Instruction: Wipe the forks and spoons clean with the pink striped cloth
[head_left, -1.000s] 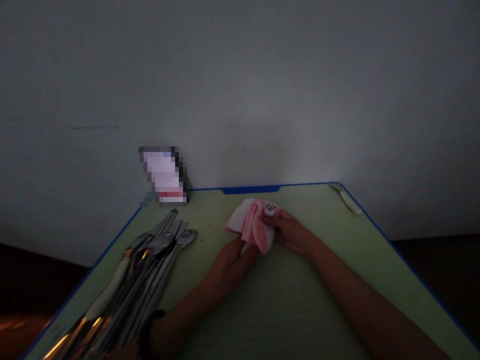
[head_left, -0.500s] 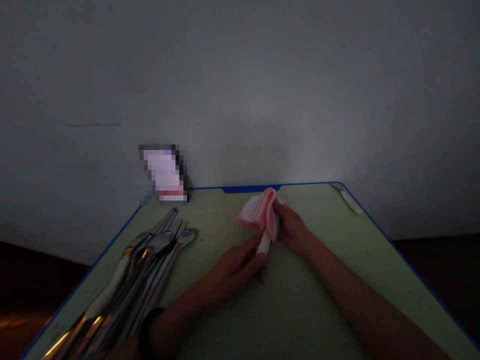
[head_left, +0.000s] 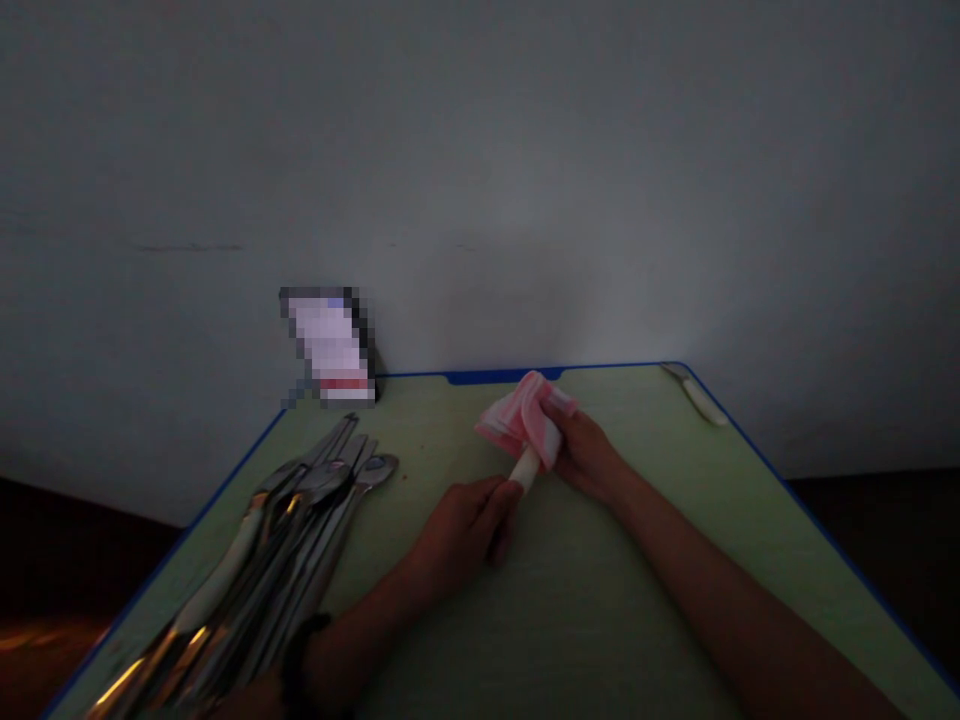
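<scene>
A pink and white cloth (head_left: 517, 412) is bunched in my right hand (head_left: 589, 450), whose fingers are closed on it. Out of the cloth's lower side comes a pale, whitish handle (head_left: 525, 470) of a piece of cutlery; its other end is hidden inside the folds. My left hand (head_left: 465, 525) grips the lower part of this handle, thumb on top. Both hands are over the middle of the table, close together. Left of them lies a pile of cutlery (head_left: 300, 540), with spoons and other metal pieces, some with pale or gold-coloured handles.
The light green table (head_left: 637, 600) has a blue edge and stands against a grey wall. A blurred-out phone-like device (head_left: 330, 340) leans at the back left. One piece of cutlery with a white handle (head_left: 703, 402) lies at the far right corner.
The cloth has shifted right and slightly upward. My left hand has moved right and down the pale handle, which now shows between the hands. The cutlery pile has stayed put.
</scene>
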